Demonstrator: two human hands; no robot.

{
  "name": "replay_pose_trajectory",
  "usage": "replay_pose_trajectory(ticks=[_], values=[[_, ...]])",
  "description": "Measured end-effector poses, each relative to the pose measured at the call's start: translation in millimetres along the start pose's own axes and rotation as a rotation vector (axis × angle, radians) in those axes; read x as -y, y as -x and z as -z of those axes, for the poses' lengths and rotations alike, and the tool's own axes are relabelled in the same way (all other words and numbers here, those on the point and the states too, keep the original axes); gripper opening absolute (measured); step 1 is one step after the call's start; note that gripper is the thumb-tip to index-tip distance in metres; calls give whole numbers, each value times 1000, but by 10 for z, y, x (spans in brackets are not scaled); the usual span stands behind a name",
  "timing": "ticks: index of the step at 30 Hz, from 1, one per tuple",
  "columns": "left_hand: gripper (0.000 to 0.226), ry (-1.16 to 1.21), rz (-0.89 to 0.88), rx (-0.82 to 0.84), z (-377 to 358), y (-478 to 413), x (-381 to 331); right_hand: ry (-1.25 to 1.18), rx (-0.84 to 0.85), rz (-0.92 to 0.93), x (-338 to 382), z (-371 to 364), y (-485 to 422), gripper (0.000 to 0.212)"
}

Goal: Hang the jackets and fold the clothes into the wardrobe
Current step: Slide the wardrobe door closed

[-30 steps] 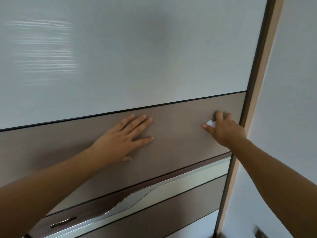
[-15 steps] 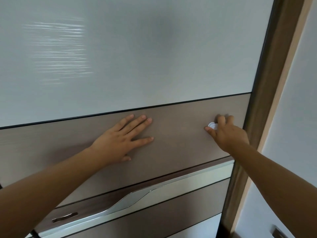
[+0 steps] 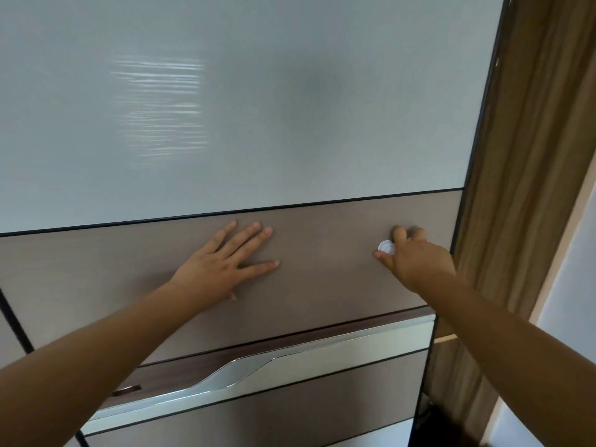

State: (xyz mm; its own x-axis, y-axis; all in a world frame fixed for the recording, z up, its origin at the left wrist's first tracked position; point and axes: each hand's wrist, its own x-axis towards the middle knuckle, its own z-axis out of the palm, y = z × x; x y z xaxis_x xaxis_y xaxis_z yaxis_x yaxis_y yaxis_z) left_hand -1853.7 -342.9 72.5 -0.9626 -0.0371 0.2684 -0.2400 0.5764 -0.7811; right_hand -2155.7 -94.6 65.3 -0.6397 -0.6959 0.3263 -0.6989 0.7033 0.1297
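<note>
the wardrobe door point(image 3: 322, 321) is filling nearly the whole frame, from the left edge to a dark vertical edge right of centre. its upper half is showing as a white glossy panel point(image 3: 258, 108), which is carrying a striped patch of reflected light in the upper left. below that a brown band point(image 3: 322, 269) is crossing the middle of the frame, and a silver handle strip point(image 3: 245, 372) is running aslant through the lower centre.

the left hand point(image 3: 219, 266) is lying flat on the brown band at centre left, fingers straight and spread apart, palm pressing against the surface. the right hand point(image 3: 416, 262) is reaching to the band's right end, thumb and fingers curling round a small white knob point(image 3: 386, 247) and clamping on it, just beside the door's dark edge. both forearms are bare and are entering from the lower corners.

to the right of the door a wooden upright point(image 3: 522, 188) is standing tall, grain running lengthwise. beyond it, at the far right edge, a pale wall point(image 3: 574, 285) is showing. a dark gap is sitting at the lower right, its contents too dim to tell.
</note>
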Motion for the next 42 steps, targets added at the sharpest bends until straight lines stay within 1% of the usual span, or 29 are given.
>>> replay_pose_trajectory(ticks=[2,4,8,11,17,21,23,25,27,31,32,35,38,40,42], values=[[127,-26,26,38,-86,239,88,-42,-1,-15,260,47,20,47],[130,-41,52,32,-163,475,200,-97,-16,-36,523,93,25,54],[134,-73,83,39,-311,946,447,-100,-20,6,1008,149,43,58],[130,-120,103,42,-426,1272,578,-108,-38,55,1345,217,79,55],[108,-162,200,-50,-700,1840,758,-111,-160,199,1963,258,186,48],[74,-221,235,-147,-842,2179,921,-118,-164,270,2324,333,238,47],[68,-222,264,-186,-866,2320,996,-109,-177,295,2486,359,282,41],[65,-241,289,-183,-911,2467,1033,-68,-174,332,2629,374,333,31],[65,-242,309,-153,-962,2617,1073,4,-172,373,2751,405,370,28],[67,-232,350,-127,-1004,2831,1166,59,-108,430,2995,510,394,41],[68,-224,358,-119,-1003,2869,1183,60,-100,431,3067,504,408,39],[70,-191,376,-74,-1021,2991,1220,-56,-95,356,3232,491,441,20],[73,-187,382,-14,-1039,3090,1280,-30,-156,407,3345,505,457,36],[75,-187,382,25,-1050,3151,1301,-23,-155,447,3400,537,417,40],[82,-188,379,49,-1050,3207,1320,-6,-116,482,3507,592,436,52]])
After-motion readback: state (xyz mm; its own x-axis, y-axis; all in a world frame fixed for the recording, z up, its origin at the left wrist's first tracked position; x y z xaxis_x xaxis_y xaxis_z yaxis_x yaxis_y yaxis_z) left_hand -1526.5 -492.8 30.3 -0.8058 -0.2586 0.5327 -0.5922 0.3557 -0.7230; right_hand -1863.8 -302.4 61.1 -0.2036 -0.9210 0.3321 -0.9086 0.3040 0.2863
